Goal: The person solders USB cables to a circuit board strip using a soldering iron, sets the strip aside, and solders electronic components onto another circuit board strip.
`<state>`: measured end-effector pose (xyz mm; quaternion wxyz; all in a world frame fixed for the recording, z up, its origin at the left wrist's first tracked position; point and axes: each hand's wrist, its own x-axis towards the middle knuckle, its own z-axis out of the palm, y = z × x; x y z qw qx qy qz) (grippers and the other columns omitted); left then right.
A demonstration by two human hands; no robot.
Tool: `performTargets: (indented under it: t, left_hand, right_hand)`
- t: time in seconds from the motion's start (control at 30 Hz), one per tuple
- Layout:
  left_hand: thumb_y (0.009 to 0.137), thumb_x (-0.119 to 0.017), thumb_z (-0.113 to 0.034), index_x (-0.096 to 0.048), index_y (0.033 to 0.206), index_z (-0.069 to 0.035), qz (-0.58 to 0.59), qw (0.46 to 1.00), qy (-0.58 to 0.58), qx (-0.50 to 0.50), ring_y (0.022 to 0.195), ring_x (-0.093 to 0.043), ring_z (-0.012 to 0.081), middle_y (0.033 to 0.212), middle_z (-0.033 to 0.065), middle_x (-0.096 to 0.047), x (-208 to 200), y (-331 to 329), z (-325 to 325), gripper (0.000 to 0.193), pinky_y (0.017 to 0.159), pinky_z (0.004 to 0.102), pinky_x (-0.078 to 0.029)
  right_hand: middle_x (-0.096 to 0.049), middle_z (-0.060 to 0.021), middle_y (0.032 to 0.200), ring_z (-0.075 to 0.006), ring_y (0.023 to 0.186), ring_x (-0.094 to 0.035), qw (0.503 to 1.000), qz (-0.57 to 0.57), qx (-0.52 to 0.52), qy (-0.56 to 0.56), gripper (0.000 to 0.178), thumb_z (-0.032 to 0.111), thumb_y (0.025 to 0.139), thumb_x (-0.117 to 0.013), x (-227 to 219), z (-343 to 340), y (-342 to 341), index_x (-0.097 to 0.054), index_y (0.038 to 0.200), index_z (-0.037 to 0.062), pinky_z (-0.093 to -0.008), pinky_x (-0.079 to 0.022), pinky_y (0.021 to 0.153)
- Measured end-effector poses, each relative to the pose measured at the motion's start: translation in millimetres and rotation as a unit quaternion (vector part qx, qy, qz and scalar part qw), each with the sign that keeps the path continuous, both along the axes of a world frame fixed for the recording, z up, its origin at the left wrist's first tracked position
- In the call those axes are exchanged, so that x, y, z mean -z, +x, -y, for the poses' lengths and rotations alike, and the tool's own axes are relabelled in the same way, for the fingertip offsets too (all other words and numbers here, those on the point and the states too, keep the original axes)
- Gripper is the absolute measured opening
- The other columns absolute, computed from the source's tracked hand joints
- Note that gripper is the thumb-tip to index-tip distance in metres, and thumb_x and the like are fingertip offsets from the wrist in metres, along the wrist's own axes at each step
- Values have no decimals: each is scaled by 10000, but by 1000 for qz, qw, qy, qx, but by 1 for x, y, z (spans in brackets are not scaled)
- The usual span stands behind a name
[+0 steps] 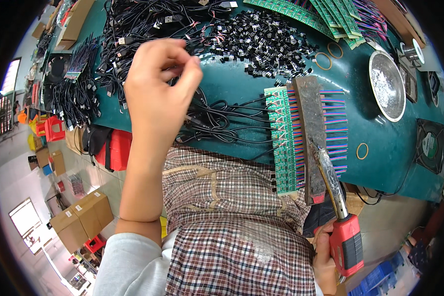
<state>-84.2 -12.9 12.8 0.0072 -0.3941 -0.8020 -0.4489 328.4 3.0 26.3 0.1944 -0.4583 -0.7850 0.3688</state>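
My left hand is raised over the table's left part, close to a heap of black USB cables. Its fingers are curled toward the thumb, slightly blurred; anything pinched there I cannot make out. Low on the right, my right hand grips a soldering gun with a red and black handle. The gun's metal tip points up at a dark bar. This bar lies across a green circuit board panel and its rows of coloured wires. Black cables run to the panel's left edge.
Many small black connectors lie piled beyond the panel. More green boards stack at the far right. A metal bowl, rubber bands and a small fan are on the right. Cardboard boxes stand off to the left.
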Motion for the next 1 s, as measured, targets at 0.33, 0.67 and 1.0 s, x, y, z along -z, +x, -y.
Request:
performTargets:
  t: [0.33, 0.67, 1.0]
  left_hand:
    - [887, -794, -41, -744, 914, -13, 86, 977, -35, 194, 773, -587, 74, 905, 33, -705, -56, 42, 10, 64, 659, 221, -449]
    - [886, -804, -2, -754, 988, -14, 276, 870, -108, 394, 807, -656, 135, 921, 57, -686, -40, 88, 7, 114, 653, 251, -515]
    - [803, -859, -69, -751, 969, -58, 111, 901, -109, 405, 737, -676, 192, 871, 60, -677, -33, 100, 15, 199, 571, 300, -526]
  right_hand:
    - [-512, -77, 939, -99, 602, -424, 975, -150, 46, -159, 236, 73, 980, -604, -9, -24, -41, -507, 1190, 25, -294, -417, 585]
    - [-687, -155, 1168, -202, 1153, -680, 915, -234, -1, -328, 572, -106, 933, -661, -33, -51, -115, -413, 1435, 12, -333, -571, 894]
    - [-671, -97, 1021, -196, 931, -680, 961, -162, 12, -223, 540, -76, 846, -788, -16, -43, -109, -528, 1314, -8, -315, -549, 792]
